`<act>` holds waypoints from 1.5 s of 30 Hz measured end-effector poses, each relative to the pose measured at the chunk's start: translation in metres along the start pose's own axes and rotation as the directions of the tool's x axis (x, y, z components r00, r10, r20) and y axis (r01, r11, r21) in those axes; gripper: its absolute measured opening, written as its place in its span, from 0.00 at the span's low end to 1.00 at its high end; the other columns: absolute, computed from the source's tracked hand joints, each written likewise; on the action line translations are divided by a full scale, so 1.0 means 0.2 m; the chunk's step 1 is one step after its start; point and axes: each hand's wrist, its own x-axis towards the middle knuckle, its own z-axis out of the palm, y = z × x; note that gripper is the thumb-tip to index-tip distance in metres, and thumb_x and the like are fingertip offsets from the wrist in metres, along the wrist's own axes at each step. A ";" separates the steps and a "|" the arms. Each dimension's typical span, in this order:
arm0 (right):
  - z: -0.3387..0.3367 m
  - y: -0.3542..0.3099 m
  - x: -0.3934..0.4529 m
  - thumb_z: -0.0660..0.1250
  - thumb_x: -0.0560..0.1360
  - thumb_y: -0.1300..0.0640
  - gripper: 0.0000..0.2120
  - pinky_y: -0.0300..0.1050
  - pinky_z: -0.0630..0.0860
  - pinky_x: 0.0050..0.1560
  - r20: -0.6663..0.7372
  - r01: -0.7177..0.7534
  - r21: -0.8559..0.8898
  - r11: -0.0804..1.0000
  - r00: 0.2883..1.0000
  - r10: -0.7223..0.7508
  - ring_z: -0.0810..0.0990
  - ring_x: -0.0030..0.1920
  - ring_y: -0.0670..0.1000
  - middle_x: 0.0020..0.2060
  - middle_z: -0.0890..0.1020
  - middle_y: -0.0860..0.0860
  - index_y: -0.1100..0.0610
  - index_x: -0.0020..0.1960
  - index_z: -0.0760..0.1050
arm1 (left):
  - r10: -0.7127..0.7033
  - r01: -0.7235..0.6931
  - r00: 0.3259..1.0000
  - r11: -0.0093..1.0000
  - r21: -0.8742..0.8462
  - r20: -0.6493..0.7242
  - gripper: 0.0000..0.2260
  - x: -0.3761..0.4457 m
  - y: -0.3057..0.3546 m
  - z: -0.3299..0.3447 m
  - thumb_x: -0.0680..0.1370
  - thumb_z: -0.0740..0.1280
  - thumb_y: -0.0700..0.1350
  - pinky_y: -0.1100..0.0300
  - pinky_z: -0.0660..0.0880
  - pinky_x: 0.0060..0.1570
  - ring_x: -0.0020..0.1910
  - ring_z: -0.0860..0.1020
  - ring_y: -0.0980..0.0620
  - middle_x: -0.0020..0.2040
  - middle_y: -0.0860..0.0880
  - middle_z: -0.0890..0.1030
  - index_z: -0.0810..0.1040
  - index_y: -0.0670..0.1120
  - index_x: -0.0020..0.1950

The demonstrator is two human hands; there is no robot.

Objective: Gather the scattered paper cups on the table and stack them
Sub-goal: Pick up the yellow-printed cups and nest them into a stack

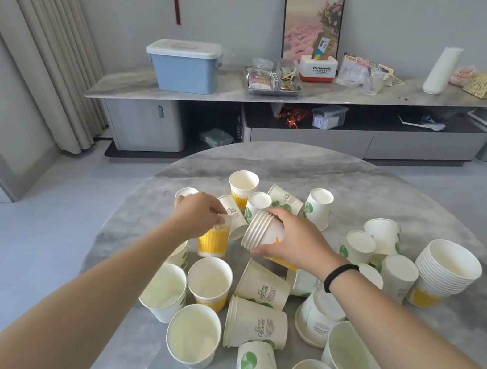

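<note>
Marble table (349, 183) carries dozens of scattered paper cups (257, 320), upright and tipped, with a tall nested stack (444, 272) at the right edge. Above the middle, the right hand (288, 237) wraps closed around a tilted nested bundle (259, 232). The left hand (198, 213) pinches the rim of a yellow-banded cup (213, 241), apparently lifted just off the tabletop.

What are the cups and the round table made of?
The cups look like thin paper: matte white inside, printed outside, with rolled rims that nest together. The table looks like polished stone, maybe marble, since it is grey with cloudy veins and a soft shine; it could also be a printed imitation.
</note>
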 end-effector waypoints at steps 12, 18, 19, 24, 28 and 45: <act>-0.07 -0.05 -0.26 0.75 0.61 0.40 0.43 0.46 0.74 0.57 -0.067 -0.020 0.041 0.999 0.997 0.023 0.76 0.60 0.52 0.63 0.76 0.49 0.49 0.71 0.64 | 0.062 -0.073 0.995 0.987 -0.143 -0.081 0.03 -0.59 0.12 -0.12 0.71 0.72 0.45 0.59 0.75 0.43 0.40 0.79 0.55 0.38 0.52 0.83 0.83 0.48 0.42; -0.06 -0.10 -0.34 0.76 0.62 0.42 0.42 0.46 0.72 0.58 -0.050 -0.016 0.035 0.999 0.999 0.018 0.75 0.62 0.53 0.63 0.76 0.51 0.52 0.71 0.63 | -0.005 0.001 0.999 0.996 0.089 0.040 0.08 -0.60 0.09 -0.04 0.71 0.71 0.49 0.58 0.71 0.42 0.48 0.80 0.49 0.46 0.48 0.84 0.84 0.48 0.47; -0.06 -0.10 -0.35 0.76 0.62 0.42 0.42 0.46 0.71 0.58 -0.047 -0.013 0.030 0.999 0.999 0.014 0.75 0.62 0.53 0.63 0.76 0.51 0.52 0.71 0.63 | -0.001 -0.009 0.998 0.989 0.150 0.066 0.08 -0.59 0.10 -0.03 0.72 0.70 0.49 0.59 0.69 0.42 0.49 0.79 0.48 0.47 0.48 0.84 0.84 0.48 0.49; -0.05 -0.10 -0.37 0.76 0.61 0.41 0.44 0.46 0.71 0.60 -0.030 -0.031 0.037 0.999 0.999 0.032 0.73 0.63 0.54 0.65 0.75 0.51 0.52 0.71 0.62 | -0.020 -0.026 0.989 0.949 0.314 0.143 0.13 -0.54 0.10 0.04 0.71 0.71 0.51 0.59 0.70 0.50 0.55 0.77 0.47 0.53 0.47 0.82 0.82 0.50 0.54; -0.04 -0.09 -0.36 0.76 0.62 0.42 0.44 0.46 0.70 0.61 0.004 -0.047 0.038 0.998 0.999 0.047 0.73 0.65 0.53 0.67 0.74 0.51 0.52 0.72 0.61 | -0.025 -0.045 0.983 0.930 0.366 0.183 0.12 -0.48 0.08 0.08 0.72 0.71 0.51 0.59 0.68 0.54 0.55 0.77 0.47 0.53 0.48 0.82 0.82 0.50 0.54; 0.02 -0.22 -0.14 0.75 0.61 0.41 0.41 0.43 0.69 0.45 -0.063 0.006 0.063 0.998 0.998 -0.002 0.77 0.55 0.52 0.56 0.79 0.49 0.50 0.69 0.65 | -0.017 0.145 0.985 0.632 -0.762 0.174 0.09 -0.37 0.11 -0.19 0.77 0.66 0.42 0.64 0.76 0.49 0.44 0.79 0.49 0.43 0.45 0.80 0.80 0.40 0.54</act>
